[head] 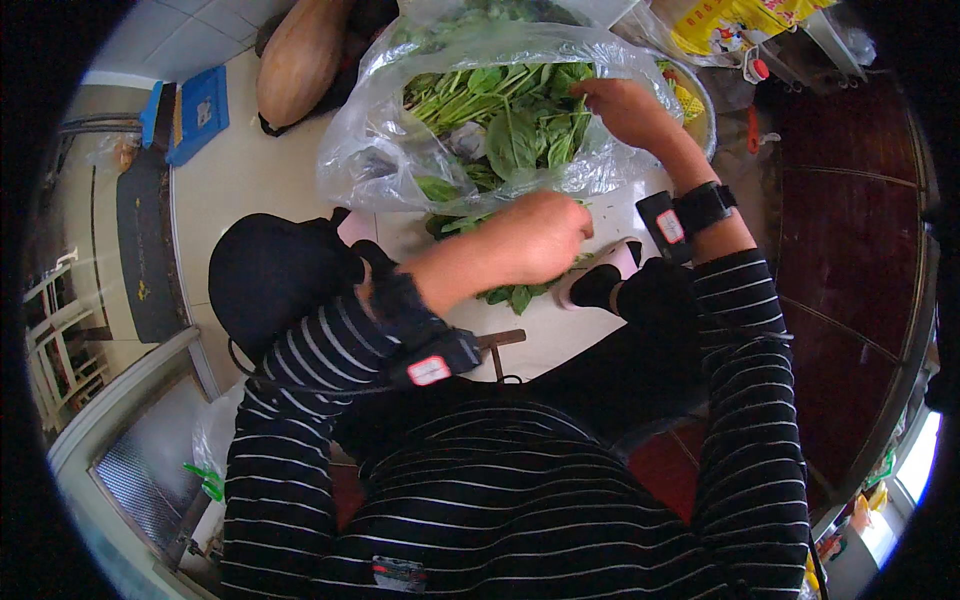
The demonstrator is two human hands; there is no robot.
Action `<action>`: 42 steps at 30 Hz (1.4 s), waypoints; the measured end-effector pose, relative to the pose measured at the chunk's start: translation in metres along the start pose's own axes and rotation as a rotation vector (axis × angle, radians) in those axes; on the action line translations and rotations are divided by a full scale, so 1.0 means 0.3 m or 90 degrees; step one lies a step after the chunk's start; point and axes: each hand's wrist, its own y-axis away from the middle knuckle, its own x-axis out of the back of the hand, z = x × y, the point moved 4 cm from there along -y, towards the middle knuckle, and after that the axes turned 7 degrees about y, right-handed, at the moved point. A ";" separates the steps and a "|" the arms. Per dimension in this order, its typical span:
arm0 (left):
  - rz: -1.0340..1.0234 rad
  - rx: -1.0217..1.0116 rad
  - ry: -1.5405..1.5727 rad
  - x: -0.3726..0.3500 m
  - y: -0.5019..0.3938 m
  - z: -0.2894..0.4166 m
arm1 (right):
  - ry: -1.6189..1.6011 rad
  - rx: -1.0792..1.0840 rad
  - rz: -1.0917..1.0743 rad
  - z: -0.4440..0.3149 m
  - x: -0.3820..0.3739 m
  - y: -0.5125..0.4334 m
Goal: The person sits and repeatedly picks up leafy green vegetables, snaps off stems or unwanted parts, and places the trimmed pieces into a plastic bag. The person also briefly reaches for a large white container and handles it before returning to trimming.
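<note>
A clear plastic bag [352, 165] lies wide open on the floor, full of leafy green stems [517, 127]. My right hand [622, 109] is at the bag's right side, its fingertips against the greens; whether they grip a stem cannot be told. Nearer to me, my left hand [551, 229] hangs above the floor in front of the bag with its fingers curled. What lies inside its fingers is hidden. Below it, between my feet, loose green leaves [519, 296] lie on the tiles, partly covered by my left hand and forearm.
A large tan squash [300, 67] lies left of the bag. At the bag's right stands a round basket [705, 112] with yellow netting in it. A blue dustpan [202, 116] leans farther left. My pink shoe [611, 270] is near the leaves. Dark red cabinet doors [840, 262] stand at right.
</note>
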 end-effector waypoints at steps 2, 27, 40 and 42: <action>0.058 -0.019 0.013 0.114 0.041 0.000 | 0.093 -0.018 -0.061 0.004 -0.031 0.008; 0.184 0.111 0.175 0.337 0.123 -0.033 | 0.467 -0.070 -0.028 -0.010 0.008 0.034; 0.206 0.075 0.190 0.363 0.136 -0.011 | 0.267 -0.258 -0.069 0.108 -0.085 0.000; 0.234 0.058 0.211 0.369 0.140 -0.013 | 0.278 -0.232 -0.069 0.090 -0.072 0.000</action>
